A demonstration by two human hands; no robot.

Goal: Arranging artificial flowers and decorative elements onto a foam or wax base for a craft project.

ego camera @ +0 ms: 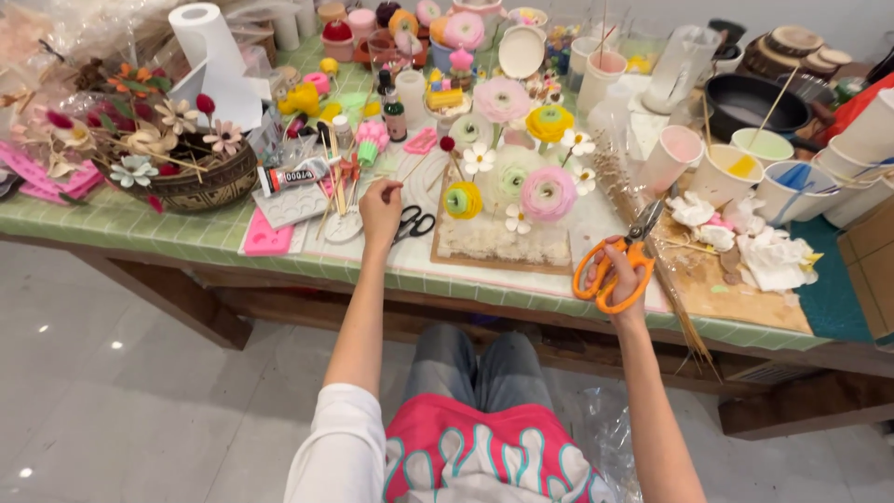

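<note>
From the head camera, the right hand [622,270] grips orange scissors [616,265], fingers through the loops, the grey blades pointing up and away toward the cups; hand and scissors sit over the near edge of the green tabletop [140,228], just right of the wooden board [484,261]. The left hand [380,207] is pinched shut on a thin stick [424,160] that slants up to a small red ball at its tip, just left of the board. On the board stands a white block [503,240] stuck with paper flowers: a pink one [548,193], a yellow one [463,199], a white daisy [479,157]. Black scissors [413,224] lie just right of the left hand, touching the board's left edge. A pink mould [267,237] lies near the front edge, and a glue tube [293,175] rests behind it. Farther left a dark basket [200,186] holds dried flowers, and a paper-towel roll [207,42] stands behind. Paper cups [726,172] crowd the right side, with white petals [773,256] lying on a second board near the right hand.
</note>
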